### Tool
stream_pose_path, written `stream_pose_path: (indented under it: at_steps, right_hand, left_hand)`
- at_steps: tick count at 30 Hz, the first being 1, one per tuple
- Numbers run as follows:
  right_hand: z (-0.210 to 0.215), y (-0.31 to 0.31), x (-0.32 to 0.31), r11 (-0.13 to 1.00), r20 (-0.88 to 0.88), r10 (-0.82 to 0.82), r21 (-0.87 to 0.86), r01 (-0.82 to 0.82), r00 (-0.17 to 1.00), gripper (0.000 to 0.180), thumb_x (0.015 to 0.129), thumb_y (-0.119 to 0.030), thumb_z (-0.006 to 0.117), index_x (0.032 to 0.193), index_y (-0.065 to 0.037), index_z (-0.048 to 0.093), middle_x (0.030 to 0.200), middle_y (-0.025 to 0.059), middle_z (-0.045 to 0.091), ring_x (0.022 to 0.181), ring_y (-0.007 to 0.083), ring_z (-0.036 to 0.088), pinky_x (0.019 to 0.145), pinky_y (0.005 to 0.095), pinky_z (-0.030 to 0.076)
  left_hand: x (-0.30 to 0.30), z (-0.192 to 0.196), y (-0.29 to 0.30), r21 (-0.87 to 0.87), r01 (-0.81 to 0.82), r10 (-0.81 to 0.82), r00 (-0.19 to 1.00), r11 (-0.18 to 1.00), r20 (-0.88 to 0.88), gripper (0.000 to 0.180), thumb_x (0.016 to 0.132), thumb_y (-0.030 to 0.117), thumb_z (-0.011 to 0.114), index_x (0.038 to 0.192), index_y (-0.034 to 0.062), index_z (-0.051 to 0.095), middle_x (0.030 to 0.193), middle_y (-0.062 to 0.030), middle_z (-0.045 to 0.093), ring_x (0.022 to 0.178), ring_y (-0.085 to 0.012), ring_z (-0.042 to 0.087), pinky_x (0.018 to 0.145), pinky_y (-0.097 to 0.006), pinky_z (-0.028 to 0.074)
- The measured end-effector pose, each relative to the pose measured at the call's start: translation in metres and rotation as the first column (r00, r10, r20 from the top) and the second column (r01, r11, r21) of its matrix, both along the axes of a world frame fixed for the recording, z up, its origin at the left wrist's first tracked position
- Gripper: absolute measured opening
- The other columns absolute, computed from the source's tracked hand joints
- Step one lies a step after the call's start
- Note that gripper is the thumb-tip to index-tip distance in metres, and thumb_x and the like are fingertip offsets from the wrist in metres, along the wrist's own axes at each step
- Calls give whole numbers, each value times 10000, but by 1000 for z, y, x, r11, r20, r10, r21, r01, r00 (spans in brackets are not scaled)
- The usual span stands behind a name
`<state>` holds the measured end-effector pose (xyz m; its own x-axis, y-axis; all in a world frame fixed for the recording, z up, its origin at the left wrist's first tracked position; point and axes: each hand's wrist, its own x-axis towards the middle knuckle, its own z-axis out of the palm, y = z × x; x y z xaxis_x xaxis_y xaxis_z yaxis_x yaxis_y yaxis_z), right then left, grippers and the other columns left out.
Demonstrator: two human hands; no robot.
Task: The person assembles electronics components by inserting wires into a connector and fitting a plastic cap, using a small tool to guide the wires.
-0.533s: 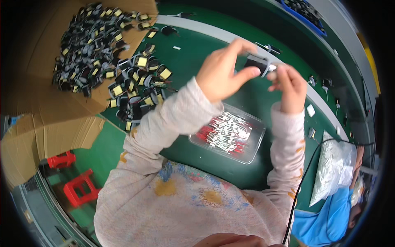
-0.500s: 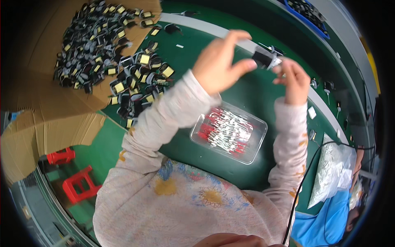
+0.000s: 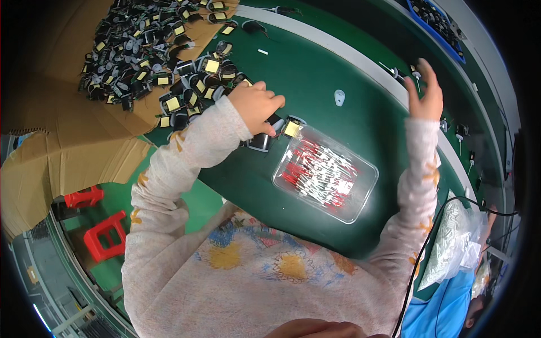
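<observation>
My left hand (image 3: 256,108) is at the right edge of a heap of small electronic modules, its fingers curled and its thumb against a black module (image 3: 274,120). Its fingertips are partly hidden by the hand. Another module with a yellow pad (image 3: 292,128) lies just right of it, beside the clear plastic tray (image 3: 369,191). Inside the tray are many thin red and white wired pieces (image 3: 321,174). At the far right my right hand (image 3: 426,96) is raised, empty, thumb and fingers apart. Near its fingertips lies a small module with a white lead (image 3: 416,72).
The module heap (image 3: 141,62) spills from an open cardboard box (image 3: 56,107) at left. A grey oval cover (image 3: 339,97) rests on the green table. Along the right edge are a pale strip (image 3: 360,48), a bag of white pieces (image 3: 445,248) and a black cable (image 3: 414,276).
The black module held between both hands has left them. My left hand has moved left and nearer to the heap; my right hand has moved right and opened. The whole view has shifted slightly.
</observation>
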<state>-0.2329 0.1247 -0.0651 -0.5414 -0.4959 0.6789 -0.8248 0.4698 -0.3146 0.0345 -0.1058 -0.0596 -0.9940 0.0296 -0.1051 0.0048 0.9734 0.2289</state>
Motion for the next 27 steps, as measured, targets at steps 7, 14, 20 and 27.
stream_pose_path:
  at_steps: [7, 14, 20, 27]
  right_hand:
    - [28, 23, 166, 720, 524, 435, 287, -632, 733, 184, 697, -49, 609, 879, -73, 613, 703, 123, 608, 709, 307, 598, 639, 380, 497]
    - [-2, 19, 184, 730, 425, 352, 433, -528, 834, 221, 655, -25, 617, 873, -59, 607, 760, 95, 601, 782, 278, 595, 662, 365, 500]
    - [4, 24, 178, 763, 437, 325, 403, -505, 839, 186, 669, -42, 640, 852, -72, 621, 774, 87, 607, 782, 276, 594, 671, 351, 499]
    - [27, 32, 159, 714, 706, 687, -610, -344, 173, 154, 767, 7, 656, 917, -6, 619, 894, 95, 619, 823, 170, 613, 757, 272, 503]
  left_hand:
    - [-6, -6, -22, 22, 42, -41, 997, 999, -70, 322, 680, 290, 741, 902, 112, 589, 871, -25, 584, 937, -238, 522, 827, -369, 421]
    - [-12, -24, -24, 382, -55, 72, 997, 923, -30, 224, 784, 230, 650, 916, 87, 539, 885, -98, 646, 813, -299, 617, 689, -380, 484]
    - [-12, -13, -9, 186, -9, 6, 1000, 983, 19, 276, 730, 169, 694, 954, 64, 571, 849, -106, 629, 814, -278, 613, 704, -349, 486]
    - [-22, 12, -18, 836, 147, 47, 978, 528, -202, 260, 892, 179, 551, 1085, 5, 532, 991, -99, 609, 974, -174, 578, 850, -294, 442]
